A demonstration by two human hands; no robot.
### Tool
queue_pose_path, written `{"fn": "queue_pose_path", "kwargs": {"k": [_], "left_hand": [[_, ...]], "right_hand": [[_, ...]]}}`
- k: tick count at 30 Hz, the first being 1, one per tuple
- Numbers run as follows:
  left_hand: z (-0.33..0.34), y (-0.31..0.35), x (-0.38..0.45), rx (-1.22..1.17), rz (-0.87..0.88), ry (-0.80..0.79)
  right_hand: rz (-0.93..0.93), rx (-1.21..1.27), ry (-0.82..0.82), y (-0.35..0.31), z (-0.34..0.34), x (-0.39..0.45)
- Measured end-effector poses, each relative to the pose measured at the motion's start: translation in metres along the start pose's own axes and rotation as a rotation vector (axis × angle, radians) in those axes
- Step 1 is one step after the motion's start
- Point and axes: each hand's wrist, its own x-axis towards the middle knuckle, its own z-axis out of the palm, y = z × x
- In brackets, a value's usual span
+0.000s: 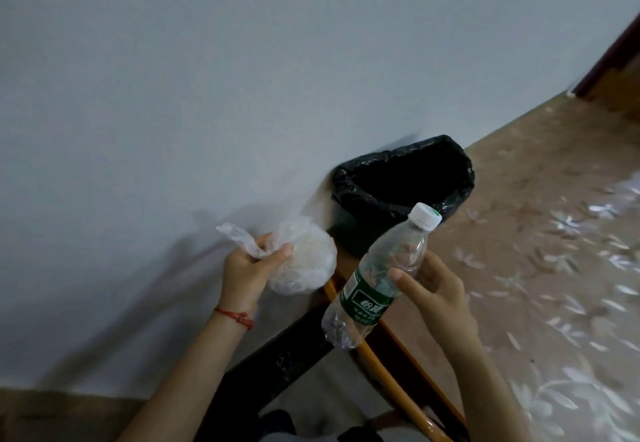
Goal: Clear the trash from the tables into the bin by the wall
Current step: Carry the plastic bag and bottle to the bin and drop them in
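My left hand (247, 265) grips a crumpled clear plastic bag (304, 261) with something pale and round inside. My right hand (433, 282) holds an empty clear plastic bottle (377, 279) with a green label and white cap, tilted with the cap pointing up toward the bin. The bin (405, 182), lined with a black bag, stands on the floor against the pale wall, just beyond both hands. Its mouth is open and looks dark inside.
A pale grey wall (207, 95) fills the left and top. A dark piece of furniture with a wooden edge (391, 372) runs below the hands. Patterned brown floor (536, 234) spreads to the right, with a dark door frame (609, 57) at far right.
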Motion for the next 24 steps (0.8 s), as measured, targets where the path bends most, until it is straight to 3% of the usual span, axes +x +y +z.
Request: {"fn": "queue_pose_path", "kwargs": {"k": [10,24], "left_hand": [[0.057,0.003,0.023,0.025,-0.046,-0.284],[0.082,0.001,0.031,0.020,-0.092,-0.317]], "right_hand": [[0.005,-0.053,0.282,-0.002,-0.042,-0.008],[-0.033,-0.250,0.326,-0.038,-0.075,0.058]]}}
